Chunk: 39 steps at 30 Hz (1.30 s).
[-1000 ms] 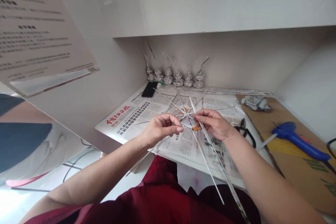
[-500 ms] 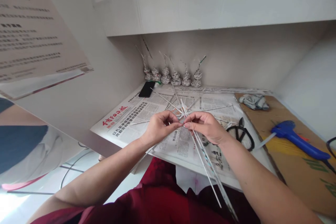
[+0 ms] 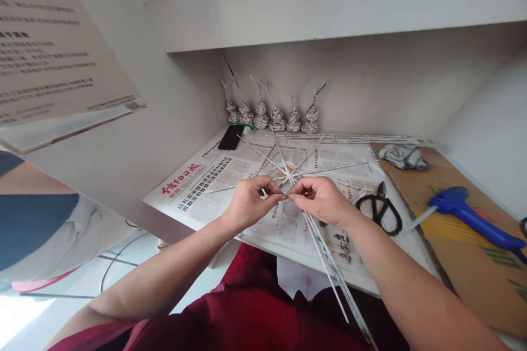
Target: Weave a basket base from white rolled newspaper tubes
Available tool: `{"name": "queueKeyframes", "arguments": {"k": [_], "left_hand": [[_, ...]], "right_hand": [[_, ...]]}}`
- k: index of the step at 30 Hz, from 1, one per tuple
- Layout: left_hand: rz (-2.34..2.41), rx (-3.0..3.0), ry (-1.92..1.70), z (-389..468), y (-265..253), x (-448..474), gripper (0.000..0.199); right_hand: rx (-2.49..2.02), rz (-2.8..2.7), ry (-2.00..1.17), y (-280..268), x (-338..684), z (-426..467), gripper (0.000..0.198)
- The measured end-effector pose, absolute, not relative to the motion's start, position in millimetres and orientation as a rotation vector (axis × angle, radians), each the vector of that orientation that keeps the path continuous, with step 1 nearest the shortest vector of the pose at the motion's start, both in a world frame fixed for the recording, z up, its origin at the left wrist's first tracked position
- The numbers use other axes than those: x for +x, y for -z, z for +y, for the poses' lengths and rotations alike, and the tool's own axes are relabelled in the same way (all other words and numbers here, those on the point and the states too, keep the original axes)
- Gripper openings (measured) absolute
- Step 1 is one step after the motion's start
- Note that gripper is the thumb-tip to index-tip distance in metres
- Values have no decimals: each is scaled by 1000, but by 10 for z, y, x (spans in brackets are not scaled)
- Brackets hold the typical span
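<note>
My left hand (image 3: 255, 203) and my right hand (image 3: 319, 197) meet at their fingertips over the newspaper (image 3: 222, 175). Both are closed in a pinch on thin rolled-paper sticks (image 3: 325, 252), close to where these cross. From my right hand several of the sticks run down past the table edge over my lap. Other rolled sticks (image 3: 259, 151) fan out star-like beyond my fingers, across the newspaper. Which stick each fingertip grips is partly hidden by the fingers.
Several woven gourd shapes (image 3: 277, 119) line the back wall, with a phone (image 3: 231, 137) nearby and long paper sticks (image 3: 349, 139) lying along the back. At right are black-handled scissors (image 3: 381, 211), a blue glue gun (image 3: 465, 214), crumpled paper (image 3: 402, 157) and cardboard (image 3: 457, 263). A shelf hangs above.
The view has shifted slightly. Both hands stay together at the crossing sticks, with the fingertips moved a little; the sticks between them lie slightly lower.
</note>
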<state>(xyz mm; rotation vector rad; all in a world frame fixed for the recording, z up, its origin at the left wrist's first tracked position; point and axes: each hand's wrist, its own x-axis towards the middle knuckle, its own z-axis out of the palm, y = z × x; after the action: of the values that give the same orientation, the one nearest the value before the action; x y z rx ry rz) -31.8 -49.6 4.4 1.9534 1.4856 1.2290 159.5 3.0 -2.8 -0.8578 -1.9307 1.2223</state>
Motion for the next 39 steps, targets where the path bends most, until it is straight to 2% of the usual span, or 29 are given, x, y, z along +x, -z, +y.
{"name": "queueKeyframes", "arguments": {"k": [8,16,21,29,39], "left_hand": [[1494,2026,-1242,-516,-42,-273,10],[1459,2080,-1340,-516,2,-284,10],[1485,1897,-1325,-483,21,-297,13],[1421,1699,-1295,-473,0,-279,23],[1459,2068,-1355,-490,41,-311,6]], "right_hand": [[-874,-1909,-1235,28,1597,25,2],[-879,-1863,-1303,59,1605,56,5],[-829,-1871,-1442,20,1619,78,16],[-863,-1898,-1355,55,1622,67,11],[-865,-1883,-1461,14,1615,87,18]]}}
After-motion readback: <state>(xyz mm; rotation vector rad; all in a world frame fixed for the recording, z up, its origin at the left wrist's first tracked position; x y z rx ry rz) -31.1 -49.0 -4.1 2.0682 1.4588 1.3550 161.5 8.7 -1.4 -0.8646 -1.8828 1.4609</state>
